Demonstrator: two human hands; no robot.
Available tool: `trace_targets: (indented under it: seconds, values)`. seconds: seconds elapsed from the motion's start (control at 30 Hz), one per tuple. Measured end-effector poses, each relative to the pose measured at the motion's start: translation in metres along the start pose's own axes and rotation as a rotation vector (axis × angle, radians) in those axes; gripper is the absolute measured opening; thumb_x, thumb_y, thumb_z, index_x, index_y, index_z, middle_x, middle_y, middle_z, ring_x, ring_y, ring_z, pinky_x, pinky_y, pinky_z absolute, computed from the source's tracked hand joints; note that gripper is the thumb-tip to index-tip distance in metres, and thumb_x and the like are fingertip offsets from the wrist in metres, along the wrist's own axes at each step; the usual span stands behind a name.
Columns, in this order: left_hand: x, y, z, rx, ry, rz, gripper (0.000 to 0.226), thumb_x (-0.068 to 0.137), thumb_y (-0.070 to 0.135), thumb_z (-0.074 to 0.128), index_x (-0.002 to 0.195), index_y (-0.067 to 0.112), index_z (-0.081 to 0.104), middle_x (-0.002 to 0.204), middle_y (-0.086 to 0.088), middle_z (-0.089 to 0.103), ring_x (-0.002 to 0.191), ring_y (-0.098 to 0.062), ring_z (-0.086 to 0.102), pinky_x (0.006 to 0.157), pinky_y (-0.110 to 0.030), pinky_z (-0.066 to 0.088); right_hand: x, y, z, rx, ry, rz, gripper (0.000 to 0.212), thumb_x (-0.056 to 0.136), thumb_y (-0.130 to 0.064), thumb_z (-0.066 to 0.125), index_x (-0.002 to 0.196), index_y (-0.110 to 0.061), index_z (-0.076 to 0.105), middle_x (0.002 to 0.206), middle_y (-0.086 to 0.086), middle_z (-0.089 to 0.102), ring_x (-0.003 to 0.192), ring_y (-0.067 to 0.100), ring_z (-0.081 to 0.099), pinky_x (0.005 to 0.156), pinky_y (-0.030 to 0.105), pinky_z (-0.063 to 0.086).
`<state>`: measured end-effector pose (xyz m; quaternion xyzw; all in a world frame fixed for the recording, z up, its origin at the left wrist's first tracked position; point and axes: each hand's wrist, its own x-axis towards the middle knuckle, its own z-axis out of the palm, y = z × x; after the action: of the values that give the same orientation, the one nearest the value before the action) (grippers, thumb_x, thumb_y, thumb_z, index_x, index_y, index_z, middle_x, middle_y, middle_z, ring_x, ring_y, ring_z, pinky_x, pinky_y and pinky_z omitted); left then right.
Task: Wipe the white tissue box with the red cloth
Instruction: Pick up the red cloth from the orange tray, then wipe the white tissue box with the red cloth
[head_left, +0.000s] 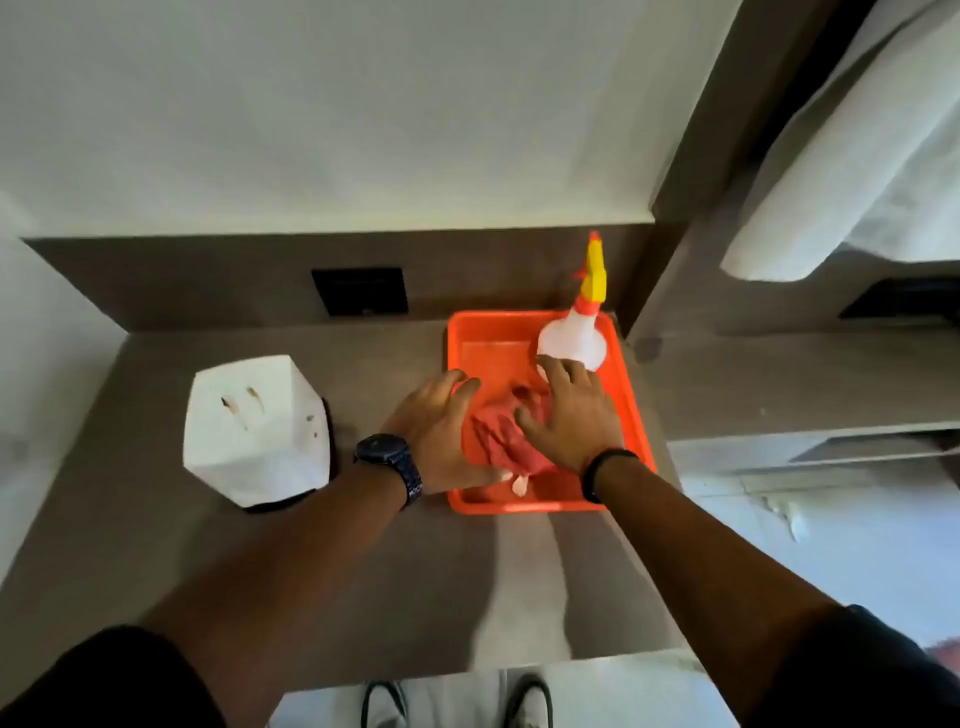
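Hands, left (441, 431) and right (569, 415), spread on red cloth (506, 439) (tissue box (254, 431) apart, leftward).

The room is moderately lit with soft, even light and no hard glare, though a pale sheen lies on the brown counter (156, 545) near its front edge, flanked by the two dim shadows of the forearms. The whole view is slightly soft and smeared, most of all the white tissue box (254, 431) and both hands, whose edges are blurred. The wide lens bends straight lines toward the edges, so the wall panel (208, 280) and the shelf at right (810, 374) lean outward, and the dark sleeves at the bottom corners fall nearly to black.
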<state>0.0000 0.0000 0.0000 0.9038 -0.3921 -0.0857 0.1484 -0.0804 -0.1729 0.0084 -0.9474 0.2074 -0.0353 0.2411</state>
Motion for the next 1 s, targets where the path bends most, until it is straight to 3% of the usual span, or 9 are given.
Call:
trace_targets:
  seconds: [0.1, 0.3, 0.47, 0.6, 0.67, 0.73, 0.83, 0.93, 1.0]
  values:
    - [0.007, -0.006, 0.030, 0.054, -0.090, -0.017, 0.134, 0.043, 0.098, 0.039, 0.144, 0.010, 0.021, 0.154, -0.016, 0.018, 0.140, -0.030, 0.017, 0.112, -0.048, 0.023, 0.006, 0.013, 0.028, -0.118, -0.144, -0.009, 0.076, 0.077, -0.059, 0.062, 0.143, -0.029, 0.040, 0.149, 0.012, 0.046, 0.134, 0.038, 0.043, 0.105, 0.054, 0.041]
    - [0.004, -0.014, 0.059, 0.014, -0.091, -0.015, 0.134, 0.051, 0.089, 0.053, 0.146, 0.005, 0.012, 0.158, -0.014, 0.005, 0.143, -0.026, 0.003, 0.115, -0.047, 0.015, 0.014, 0.029, 0.065, -0.297, -0.241, -0.065, 0.071, 0.078, -0.064, 0.059, 0.141, -0.037, 0.039, 0.153, 0.009, 0.040, 0.134, 0.039, 0.041, 0.102, 0.055, 0.042]
    - [0.004, -0.017, 0.055, -0.001, -0.121, -0.006, 0.132, 0.056, 0.083, 0.063, 0.148, 0.008, 0.005, 0.158, -0.010, 0.001, 0.143, -0.021, -0.001, 0.116, -0.044, 0.010, 0.022, 0.026, 0.077, -0.268, -0.172, 0.010, 0.059, 0.078, -0.050, 0.065, 0.132, -0.033, 0.050, 0.137, 0.012, 0.051, 0.121, 0.043, 0.048, 0.094, 0.055, 0.044]
    - [0.005, -0.036, 0.015, -0.024, -0.082, -0.018, 0.132, 0.057, 0.084, 0.062, 0.149, 0.013, -0.001, 0.159, -0.010, -0.003, 0.144, -0.025, 0.000, 0.116, -0.045, 0.008, 0.029, 0.010, 0.066, 0.207, 0.035, 0.133, 0.051, 0.080, -0.026, 0.070, 0.128, -0.018, 0.056, 0.122, 0.022, 0.057, 0.111, 0.045, 0.055, 0.096, 0.051, 0.047]
    - [0.003, -0.053, -0.022, -0.026, 0.031, -0.028, 0.129, 0.056, 0.084, 0.061, 0.149, 0.012, 0.008, 0.158, -0.012, 0.007, 0.144, -0.027, 0.007, 0.115, -0.045, 0.013, 0.037, -0.018, 0.059, 0.444, 0.223, 0.091, 0.047, 0.077, -0.020, 0.069, 0.122, -0.010, 0.060, 0.113, 0.023, 0.061, 0.105, 0.042, 0.058, 0.093, 0.043, 0.046]
    - [-0.003, -0.078, -0.060, -0.027, 0.177, -0.004, 0.125, 0.055, 0.082, 0.061, 0.147, 0.007, 0.021, 0.153, -0.018, 0.022, 0.140, -0.032, 0.020, 0.113, -0.049, 0.023, 0.044, -0.062, 0.060, 0.581, 0.290, -0.018, 0.045, 0.073, -0.023, 0.066, 0.116, -0.011, 0.063, 0.108, 0.017, 0.066, 0.099, 0.033, 0.059, 0.088, 0.037, 0.044]
    - [-0.022, -0.117, -0.101, 0.079, 0.226, -0.040, 0.126, 0.050, 0.083, 0.061, 0.145, 0.009, 0.027, 0.148, -0.017, 0.032, 0.134, -0.034, 0.029, 0.107, -0.051, 0.032, 0.044, -0.123, 0.073, 0.807, 0.180, -0.034, 0.033, 0.070, -0.024, 0.066, 0.098, -0.041, 0.064, 0.091, -0.006, 0.070, 0.081, 0.008, 0.065, 0.077, 0.031, 0.052]
    - [-0.044, -0.149, -0.116, 0.168, 0.073, -0.105, 0.138, 0.038, 0.089, 0.056, 0.146, 0.010, 0.023, 0.150, -0.013, 0.029, 0.135, -0.033, 0.028, 0.107, -0.051, 0.031, 0.040, -0.157, 0.102, 0.947, -0.022, 0.102, 0.028, 0.068, -0.028, 0.064, 0.083, -0.052, 0.059, 0.082, 0.000, 0.073, 0.069, 0.022, 0.070, 0.060, 0.042, 0.056]
    - [-0.055, -0.164, -0.113, 0.225, -0.065, -0.141, 0.147, 0.031, 0.094, 0.051, 0.148, 0.011, 0.015, 0.154, -0.011, 0.023, 0.137, -0.030, 0.023, 0.111, -0.048, 0.026, 0.035, -0.167, 0.120, 1.004, -0.101, 0.163, 0.025, 0.068, -0.031, 0.064, 0.086, -0.048, 0.062, 0.088, 0.004, 0.075, 0.072, 0.024, 0.071, 0.064, 0.042, 0.058]
